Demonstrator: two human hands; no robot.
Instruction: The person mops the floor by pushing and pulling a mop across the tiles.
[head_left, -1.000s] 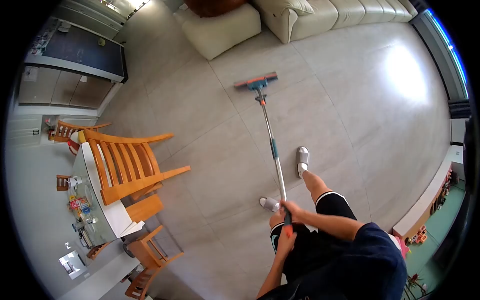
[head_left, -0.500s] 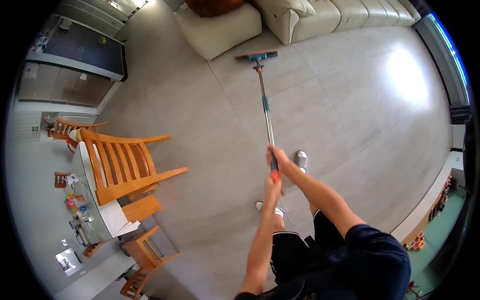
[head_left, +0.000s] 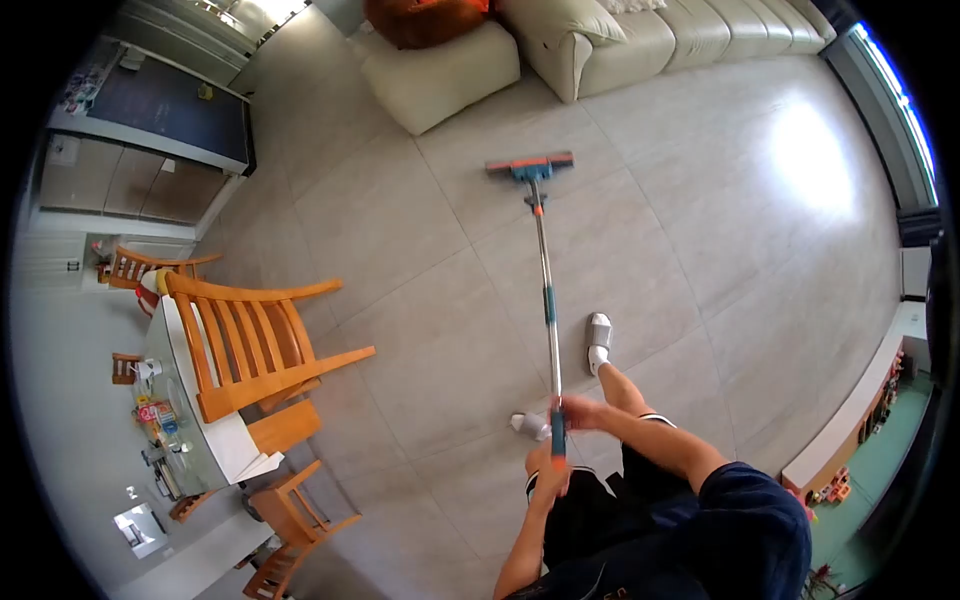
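A long-handled mop (head_left: 549, 306) stretches away from me over the grey tile floor. Its wide teal and orange head (head_left: 531, 168) lies on the tiles in front of the footstool, slightly blurred. My left hand (head_left: 547, 473) is closed around the bottom end of the handle, near its orange tip. Just above it, my right hand (head_left: 580, 412) wraps the dark grip where the metal pole begins. My feet, in grey slippers (head_left: 599, 332) and white socks, stand on either side of the pole.
A cream footstool (head_left: 450, 85) and a sofa (head_left: 625, 70) line the far side. Wooden chairs (head_left: 255, 345) surround a glass-topped table (head_left: 195, 450) on the left, their legs reaching over the floor. A low cabinet (head_left: 850, 415) runs along the right.
The mop head has come back from beside the footstool toward me and slightly right. Both hands have drawn the handle down toward my body, still gripping it.
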